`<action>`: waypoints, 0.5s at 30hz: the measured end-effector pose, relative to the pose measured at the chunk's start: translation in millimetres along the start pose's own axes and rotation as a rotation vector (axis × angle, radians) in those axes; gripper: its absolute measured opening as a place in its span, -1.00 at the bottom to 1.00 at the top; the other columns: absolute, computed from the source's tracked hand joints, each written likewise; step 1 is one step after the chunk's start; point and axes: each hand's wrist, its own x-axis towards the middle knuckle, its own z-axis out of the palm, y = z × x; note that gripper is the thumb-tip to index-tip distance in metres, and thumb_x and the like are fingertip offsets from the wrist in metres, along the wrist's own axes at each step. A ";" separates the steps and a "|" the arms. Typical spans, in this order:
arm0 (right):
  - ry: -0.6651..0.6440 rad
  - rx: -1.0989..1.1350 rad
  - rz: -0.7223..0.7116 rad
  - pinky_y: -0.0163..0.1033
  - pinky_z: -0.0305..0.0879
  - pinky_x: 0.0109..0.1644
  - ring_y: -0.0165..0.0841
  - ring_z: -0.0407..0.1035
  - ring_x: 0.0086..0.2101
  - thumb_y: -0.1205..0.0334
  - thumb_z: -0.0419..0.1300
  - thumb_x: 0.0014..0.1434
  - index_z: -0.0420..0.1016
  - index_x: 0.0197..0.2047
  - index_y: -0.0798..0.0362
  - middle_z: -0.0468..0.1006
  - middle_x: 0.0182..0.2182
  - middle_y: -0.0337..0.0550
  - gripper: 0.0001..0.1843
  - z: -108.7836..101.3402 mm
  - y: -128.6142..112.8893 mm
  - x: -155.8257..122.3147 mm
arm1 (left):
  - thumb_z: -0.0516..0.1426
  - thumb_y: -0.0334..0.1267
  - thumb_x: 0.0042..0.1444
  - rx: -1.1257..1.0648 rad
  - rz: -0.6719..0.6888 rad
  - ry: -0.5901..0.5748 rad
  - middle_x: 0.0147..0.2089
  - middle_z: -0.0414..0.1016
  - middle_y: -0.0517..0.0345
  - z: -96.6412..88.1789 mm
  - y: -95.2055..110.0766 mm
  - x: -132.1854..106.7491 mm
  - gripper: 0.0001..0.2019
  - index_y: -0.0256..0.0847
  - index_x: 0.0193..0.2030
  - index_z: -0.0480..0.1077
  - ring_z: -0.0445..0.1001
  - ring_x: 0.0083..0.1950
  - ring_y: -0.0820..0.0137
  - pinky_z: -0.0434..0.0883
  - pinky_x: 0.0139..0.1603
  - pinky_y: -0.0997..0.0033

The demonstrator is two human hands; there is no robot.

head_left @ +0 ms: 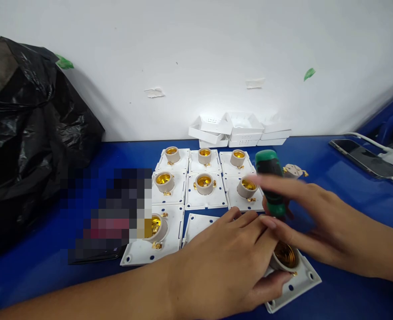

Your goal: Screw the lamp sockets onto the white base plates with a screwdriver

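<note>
My left hand point(230, 262) lies over a white square lamp-holder plate point(299, 284) with a brass-lined socket point(285, 255), thumb under the plate's edge and fingers on top, holding it on the blue table. My right hand point(303, 213) reaches in from the right and grips a green-handled screwdriver point(271, 180) standing upright over that socket; its forefinger is stretched out and blurred. The screwdriver's tip is hidden behind my fingers.
Several white lamp-holder plates point(205, 189) lie in rows on the blue table point(33, 275). White boxes point(236, 129) are stacked by the wall. A black plastic bag point(26, 133) fills the left. A phone point(366, 158) and a white cable lie far right. One loose socket part point(294, 171) sits behind the screwdriver.
</note>
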 end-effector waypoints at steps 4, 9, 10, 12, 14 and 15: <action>-0.139 0.005 -0.067 -0.21 0.64 -0.24 -0.22 0.70 -0.24 0.23 0.08 0.47 0.21 0.49 -0.11 0.76 -0.06 -0.13 -0.43 1.0 1.9 4.1 | 0.17 -0.10 0.45 0.022 -0.002 -0.005 0.07 0.62 -0.14 -0.2 0.6 0.8 -0.73 -0.33 -0.01 0.46 0.55 0.19 0.02 0.39 0.34 0.03; -0.091 -0.010 -0.091 -0.18 0.57 -0.38 -0.20 0.68 -0.35 0.25 0.11 0.43 0.35 0.39 -0.08 0.78 -0.16 -0.14 -0.51 1.9 3.5 7.2 | 0.15 -0.10 0.45 0.033 0.016 -0.007 0.13 0.60 -0.17 1.5 -0.9 0.2 -0.72 -0.33 0.01 0.46 0.52 0.26 0.02 0.38 0.37 0.01; -0.086 -0.012 -0.099 -0.18 0.56 -0.38 -0.20 0.68 -0.35 0.26 0.11 0.43 0.35 0.39 -0.09 0.78 -0.16 -0.14 -0.51 1.8 3.7 7.5 | 0.15 -0.10 0.45 0.033 0.018 -0.005 0.14 0.60 -0.18 1.9 -1.1 -0.1 -0.72 -0.33 0.02 0.46 0.51 0.26 0.02 0.38 0.37 0.01; -0.082 -0.011 -0.111 -0.17 0.58 -0.36 -0.20 0.69 -0.33 0.25 0.11 0.43 0.36 0.38 -0.09 0.78 -0.12 -0.14 -0.52 1.4 3.9 8.0 | 0.15 -0.10 0.45 0.036 0.021 -0.003 0.14 0.59 -0.20 2.5 -1.2 -0.5 -0.70 -0.35 0.04 0.46 0.51 0.27 0.02 0.38 0.37 0.00; -0.077 -0.013 -0.122 -0.16 0.59 -0.35 -0.20 0.69 -0.31 0.24 0.11 0.44 0.37 0.35 -0.06 0.77 -0.09 -0.12 -0.55 1.2 4.1 7.6 | 0.14 -0.09 0.46 0.039 0.021 -0.001 0.14 0.59 -0.20 2.8 -1.1 -0.5 -0.70 -0.35 0.03 0.46 0.50 0.27 0.01 0.39 0.36 0.00; -0.080 -0.020 -0.127 -0.16 0.59 -0.35 -0.20 0.69 -0.31 0.24 0.10 0.45 0.37 0.34 -0.05 0.77 -0.09 -0.12 -0.57 1.2 4.1 6.8 | 0.15 -0.10 0.46 0.040 0.020 0.000 0.14 0.59 -0.20 2.8 -1.0 -0.4 -0.70 -0.35 0.03 0.46 0.50 0.27 0.01 0.39 0.36 0.01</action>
